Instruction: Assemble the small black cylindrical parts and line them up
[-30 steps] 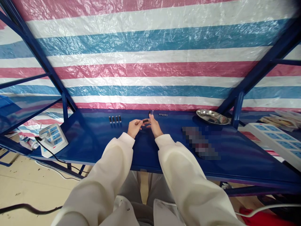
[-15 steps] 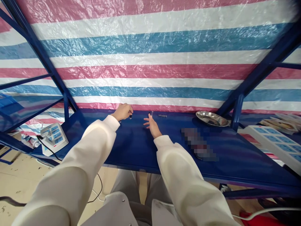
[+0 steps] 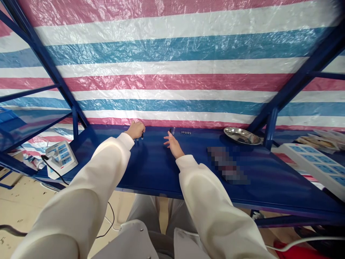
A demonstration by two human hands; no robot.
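Note:
My left hand [image 3: 136, 129] reaches far out over the blue shelf [image 3: 151, 165] and is closed on a small dark cylinder [image 3: 142, 136], held upright just above the shelf beside a row of like pieces that the hand mostly hides. My right hand [image 3: 172, 144] hovers over the shelf's middle with its fingers spread and nothing in them. Just beyond its fingertips stand a small dark piece [image 3: 170, 130] and a clear tube [image 3: 174, 130]. A short row of tiny metal parts [image 3: 185, 132] lies to the right of them.
A round steel dish [image 3: 242, 135] sits at the back right by a blue upright post [image 3: 269, 133]. A white power strip [image 3: 60, 158] with a black cable lies at the left end, another white strip [image 3: 315, 162] at the right. A striped tarp hangs behind.
My left hand left the right hand, carried the dark cylinder to the back left and lowered it toward the row. My right hand opened and stayed nearly in place.

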